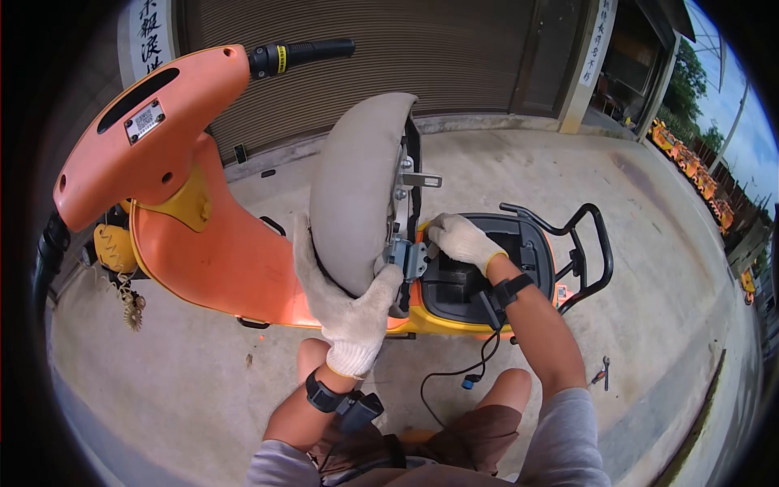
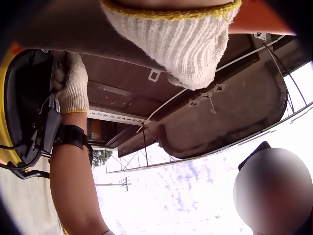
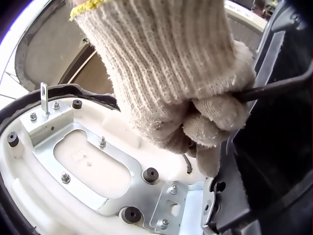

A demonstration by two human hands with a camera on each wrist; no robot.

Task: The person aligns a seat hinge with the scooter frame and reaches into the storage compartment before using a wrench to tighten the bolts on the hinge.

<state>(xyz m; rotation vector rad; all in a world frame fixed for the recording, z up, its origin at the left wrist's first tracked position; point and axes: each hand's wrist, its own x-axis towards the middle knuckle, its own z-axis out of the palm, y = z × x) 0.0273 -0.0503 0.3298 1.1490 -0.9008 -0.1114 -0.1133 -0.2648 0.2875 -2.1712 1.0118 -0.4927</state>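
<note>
An orange and yellow scooter (image 1: 231,252) has its grey seat (image 1: 357,178) tipped upright. My gloved left hand (image 1: 350,312) grips the seat's near end, fingers along the cushion and thumb by the metal hinge (image 1: 412,260). My gloved right hand (image 1: 464,242) is beside the hinge, over the black storage compartment (image 1: 527,235). In the right wrist view, curled fingers hold a dark thin rod (image 3: 276,88); its exact kind I cannot tell. The seat's white underside carries a metal plate (image 3: 117,191) with nuts and rubber stops.
A black rear rack (image 1: 600,243) rises behind the compartment. A cable with a blue connector (image 1: 471,381) hangs on the near side. A tool (image 1: 601,372) lies on the concrete at right. Handlebars (image 1: 154,134) stand at left, and a brown shutter (image 1: 357,57) is beyond.
</note>
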